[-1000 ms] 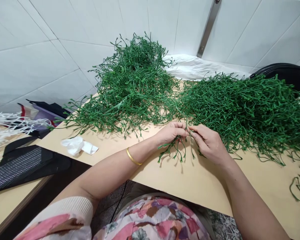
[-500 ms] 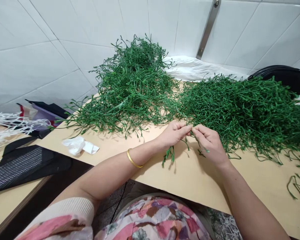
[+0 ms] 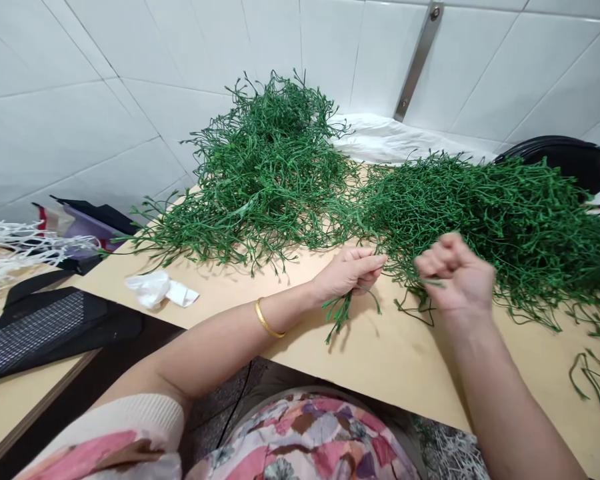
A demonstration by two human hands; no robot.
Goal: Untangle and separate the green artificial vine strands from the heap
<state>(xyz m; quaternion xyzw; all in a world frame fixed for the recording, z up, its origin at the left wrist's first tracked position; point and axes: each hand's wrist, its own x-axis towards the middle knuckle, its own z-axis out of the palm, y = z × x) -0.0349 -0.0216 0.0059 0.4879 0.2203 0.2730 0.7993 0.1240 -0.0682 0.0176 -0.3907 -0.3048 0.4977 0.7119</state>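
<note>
The left hand (image 3: 349, 273) pinches a thin green sprig (image 3: 338, 315), light and bendy, best held by its stem. The right hand (image 3: 455, 272) is curled shut beside the tangled pile (image 3: 485, 223).

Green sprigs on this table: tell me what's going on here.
A person is working with bare hands at a light wooden table. The left hand pinches a small green sprig that hangs below it. The right hand, apart from the left, is curled into a fist over the edge of a large heap of green sprigs. A second large heap lies beside it.
</note>
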